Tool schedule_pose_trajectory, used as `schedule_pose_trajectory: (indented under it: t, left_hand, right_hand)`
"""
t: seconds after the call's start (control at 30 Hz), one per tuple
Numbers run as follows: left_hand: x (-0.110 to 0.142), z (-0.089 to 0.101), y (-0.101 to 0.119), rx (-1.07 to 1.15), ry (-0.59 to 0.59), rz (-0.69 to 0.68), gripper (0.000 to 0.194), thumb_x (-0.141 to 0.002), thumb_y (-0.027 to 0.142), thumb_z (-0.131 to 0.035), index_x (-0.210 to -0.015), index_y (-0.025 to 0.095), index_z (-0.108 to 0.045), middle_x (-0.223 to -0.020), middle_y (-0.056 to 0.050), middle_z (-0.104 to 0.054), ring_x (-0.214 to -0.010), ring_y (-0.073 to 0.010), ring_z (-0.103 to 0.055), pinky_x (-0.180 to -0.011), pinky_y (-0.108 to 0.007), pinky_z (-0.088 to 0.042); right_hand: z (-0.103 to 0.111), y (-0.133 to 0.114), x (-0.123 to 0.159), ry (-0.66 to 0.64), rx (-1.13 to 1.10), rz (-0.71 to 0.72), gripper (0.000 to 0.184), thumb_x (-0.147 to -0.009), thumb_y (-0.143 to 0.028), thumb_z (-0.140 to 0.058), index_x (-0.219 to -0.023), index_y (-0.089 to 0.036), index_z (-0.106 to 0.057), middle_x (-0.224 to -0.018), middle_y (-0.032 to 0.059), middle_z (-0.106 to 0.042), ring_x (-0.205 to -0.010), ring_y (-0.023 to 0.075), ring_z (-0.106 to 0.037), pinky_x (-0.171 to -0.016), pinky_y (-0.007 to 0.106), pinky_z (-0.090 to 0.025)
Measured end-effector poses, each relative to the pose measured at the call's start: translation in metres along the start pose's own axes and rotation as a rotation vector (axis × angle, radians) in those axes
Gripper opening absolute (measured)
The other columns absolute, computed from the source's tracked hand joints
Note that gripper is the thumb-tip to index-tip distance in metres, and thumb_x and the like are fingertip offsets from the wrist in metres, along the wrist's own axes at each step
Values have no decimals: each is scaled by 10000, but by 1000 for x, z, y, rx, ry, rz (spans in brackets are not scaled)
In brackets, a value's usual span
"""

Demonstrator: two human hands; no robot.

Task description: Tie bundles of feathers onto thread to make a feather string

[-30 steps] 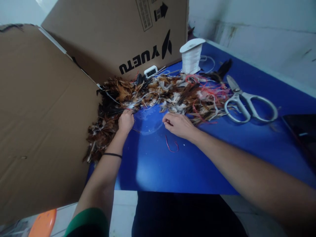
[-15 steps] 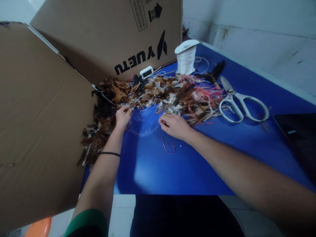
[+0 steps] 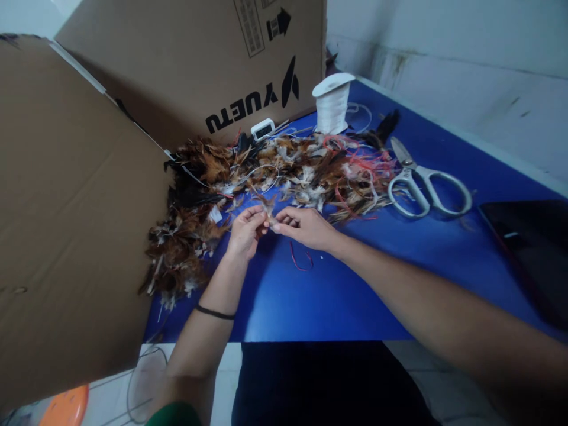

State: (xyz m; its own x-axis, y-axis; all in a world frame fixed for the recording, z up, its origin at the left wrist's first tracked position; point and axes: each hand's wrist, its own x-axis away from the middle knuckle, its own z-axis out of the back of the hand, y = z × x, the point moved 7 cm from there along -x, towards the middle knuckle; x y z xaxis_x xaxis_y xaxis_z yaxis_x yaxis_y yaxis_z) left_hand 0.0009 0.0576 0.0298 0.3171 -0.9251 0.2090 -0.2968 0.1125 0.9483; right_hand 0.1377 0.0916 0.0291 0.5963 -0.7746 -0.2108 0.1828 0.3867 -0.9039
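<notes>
Over the blue table, my left hand (image 3: 248,229) pinches a small brown-and-white feather (image 3: 268,207) between thumb and fingers. My right hand (image 3: 306,228) meets it from the right, its thumb and fingertips closed at the feather's lower end. Behind both hands lies a long pile of brown, black and white feathers (image 3: 297,160), with another heap of brown feathers (image 3: 177,254) to the left of my left wrist. A curved piece of red string (image 3: 302,263) rests on the table just below my right hand.
Large scissors (image 3: 426,183) lie at the right, beyond them a dark phone-like device (image 3: 528,248). A white spool (image 3: 332,106) and a small white gadget with a dark screen (image 3: 263,129) stand behind the feathers. Cardboard (image 3: 177,65) walls the back and left.
My left hand has come away from the feather pile toward the right, bringing a feather to my right hand. My right hand has moved slightly left and now touches the feather.
</notes>
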Motion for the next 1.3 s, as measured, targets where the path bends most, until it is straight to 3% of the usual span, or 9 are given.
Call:
schedule_pose_trajectory:
  t: [0.33, 0.53, 0.67, 0.93, 1.1, 1.2, 1.3]
  left_hand:
    - [6, -9, -21, 67, -59, 8, 389, -561, 221, -787, -871, 154, -562, -571, 51, -560, -481, -50, -508, -439, -156, -349]
    - [11, -14, -20, -28, -117, -42, 345, -600, 310, -794, -746, 159, -520, -569, 52, -537, -490, -48, -491, -464, -170, -375]
    - [9, -9, -19, -33, -98, -48, 306, -623, 325, -772, -681, 142, -533, -617, 20, -577, -515, -49, -501, -462, -169, -371]
    - [3, 9, -6, -10, 8, -69, 285, -657, 344, -729, -789, 153, -563, -745, -6, -642, -507, -47, -510, -427, -165, -349]
    - [14, 38, 30, -219, 129, -304, 294, -660, 311, -718, -833, 166, -530, -694, -3, -647, -481, -68, -523, -419, -173, -379]
    - [26, 77, 50, -440, 271, -433, 301, -667, 264, -694, -890, 178, -512, -649, 18, -629, -473, -82, -543, -417, -169, -381]
    - [36, 123, 57, -732, 413, -417, 326, -692, 242, -655, -980, 183, -514, -641, 40, -589, -477, -92, -554, -446, -179, -407]
  right_hand:
    - [1, 2, -2, 14, 13, -20, 173, -775, -277, -567, -771, -149, -683, -638, -8, -638, -570, 77, -527, -575, 207, -376]
    - [2, 1, -1, 6, 57, -24, 162, -760, -249, -552, -709, -143, -665, -593, -19, -604, -539, 68, -489, -548, 204, -353]
    - [3, 2, -1, -2, 25, -23, 163, -760, -269, -562, -729, -147, -666, -605, -11, -616, -543, 72, -501, -556, 209, -368]
    - [5, 7, -3, 4, -182, -40, 144, -783, -273, -541, -731, -143, -574, -640, 14, -640, -504, 69, -523, -537, 211, -423]
    - [11, 13, -5, 63, -279, -67, 110, -758, -243, -565, -739, -135, -563, -614, 16, -635, -478, 63, -521, -476, 188, -395]
    - [14, 15, -5, 91, -303, -87, 125, -747, -252, -584, -776, -132, -566, -625, 23, -643, -498, 74, -545, -477, 192, -401]
    - [17, 16, -6, 127, -309, -87, 139, -744, -254, -589, -811, -134, -561, -637, 27, -650, -496, 76, -549, -484, 202, -410]
